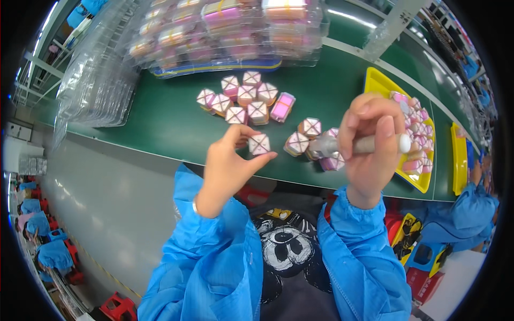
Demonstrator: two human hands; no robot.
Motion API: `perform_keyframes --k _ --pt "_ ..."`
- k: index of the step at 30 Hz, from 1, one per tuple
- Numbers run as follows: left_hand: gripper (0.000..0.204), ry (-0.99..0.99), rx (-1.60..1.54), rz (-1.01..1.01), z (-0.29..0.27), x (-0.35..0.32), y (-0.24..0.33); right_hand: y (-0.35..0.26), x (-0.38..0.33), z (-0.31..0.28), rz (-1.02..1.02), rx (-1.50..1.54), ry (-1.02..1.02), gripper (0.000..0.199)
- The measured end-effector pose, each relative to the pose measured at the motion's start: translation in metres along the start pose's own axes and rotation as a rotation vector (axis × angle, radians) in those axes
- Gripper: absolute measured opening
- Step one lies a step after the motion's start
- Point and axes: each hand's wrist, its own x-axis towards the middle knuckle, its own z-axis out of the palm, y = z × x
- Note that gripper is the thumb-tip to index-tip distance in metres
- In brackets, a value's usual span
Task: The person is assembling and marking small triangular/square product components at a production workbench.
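Note:
My left hand (226, 163) pinches a small box-like piece (259, 144) between thumb and fingers near the table's front edge. Its white top carries dark crossing lines. My right hand (373, 144) is raised and wrapped round a slim tube-shaped tool (369, 144). One end of the tool has a white cap; the other end is translucent and blurred, over a few similar pieces (297, 143). Farther back stands a cluster of these pieces (247, 95), with pink sides and crossed tops. A pink piece (282, 107) lies on its side at the cluster's right.
Stacked clear plastic trays with pieces (225, 40) stand on a blue tray at the back. Empty clear trays (99, 80) are piled at the left. A yellow tray (425, 182) holding many pieces is at the right on the green table (160, 117). Other people work around.

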Motion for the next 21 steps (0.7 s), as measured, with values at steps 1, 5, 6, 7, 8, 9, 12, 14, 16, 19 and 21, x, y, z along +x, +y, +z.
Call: perform_keyframes --k 1,5,6,7,8,9,12,14,16,19,21 --pt "0.043 0.013 -0.053 -0.025 0.011 -0.007 -0.015 0.010 0.004 0.012 -0.041 0.052 0.019 0.027" --pt "0.043 0.098 -0.142 -0.027 0.027 -0.018 -0.025 0.039 0.007 0.039 0.103 0.199 -0.110 0.024" --pt "0.043 0.101 -0.140 -0.018 0.028 -0.018 -0.027 0.045 0.007 0.045 0.140 0.233 -0.145 0.022" --pt "0.043 0.103 -0.138 -0.009 0.028 -0.018 -0.029 0.049 0.006 0.047 0.206 0.194 -0.170 0.021" --pt "0.043 0.105 -0.136 0.000 0.028 -0.018 -0.030 0.053 0.004 0.049 0.271 0.153 -0.195 0.020" --pt "0.042 0.096 -0.130 0.001 0.026 -0.018 -0.027 0.056 0.004 0.052 0.268 0.108 -0.210 0.019" --pt "0.040 0.133 -0.142 0.027 0.028 -0.018 -0.027 0.062 0.003 0.056 0.277 0.043 -0.265 0.018" --pt "0.039 0.135 -0.090 0.045 0.027 -0.018 -0.031 0.063 0.005 0.059 0.280 -0.009 -0.299 0.018" --pt "0.039 0.142 -0.047 0.054 0.028 -0.018 -0.034 0.067 0.005 0.062 0.235 -0.085 -0.306 0.020" --pt "0.038 0.160 -0.011 0.057 0.031 -0.018 -0.036 0.064 0.002 0.067 0.288 -0.133 -0.253 0.026" --pt "0.038 0.166 0.001 0.060 0.032 -0.019 -0.037 0.067 -0.001 0.065 0.314 -0.118 -0.236 0.031"
